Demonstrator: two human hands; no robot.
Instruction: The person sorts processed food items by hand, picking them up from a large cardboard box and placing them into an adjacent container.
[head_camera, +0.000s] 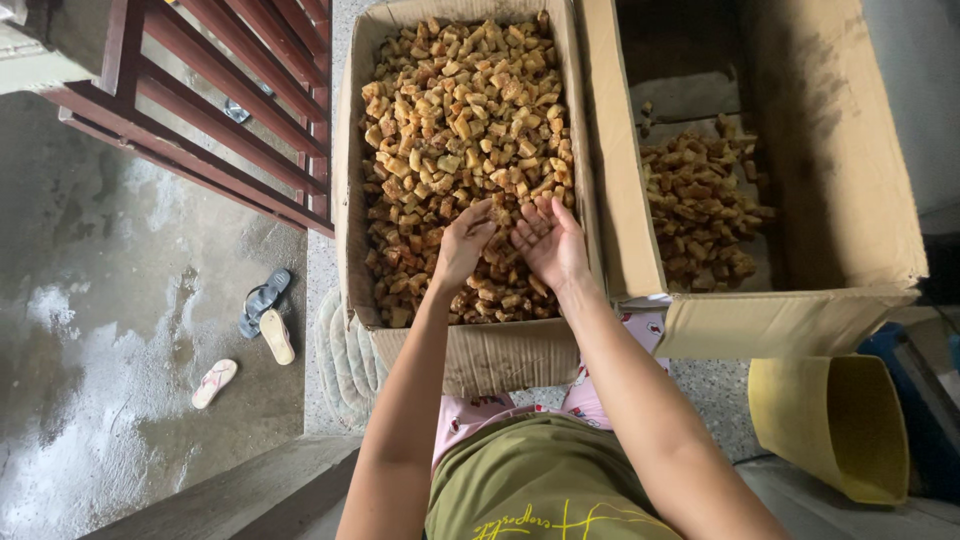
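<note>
A cardboard box (350, 200) full of small yellow-brown cube-shaped pieces (460, 110) stands in front of me. My left hand (462, 245) and my right hand (550, 240) are side by side over the near part of the heap, palms turned up and fingers slightly cupped. Some pieces seem to rest between and under the hands; whether either hand actually holds any is unclear. A second, larger cardboard box (850, 180) stands to the right with a smaller pile of the same pieces (700, 210) on its bottom.
A yellow bucket (835, 425) lies beside the right box. At the left, several sandals (262, 310) lie on a wet concrete floor below a dark red railing (230, 110). A ribbed mat (345, 355) pokes out under the left box.
</note>
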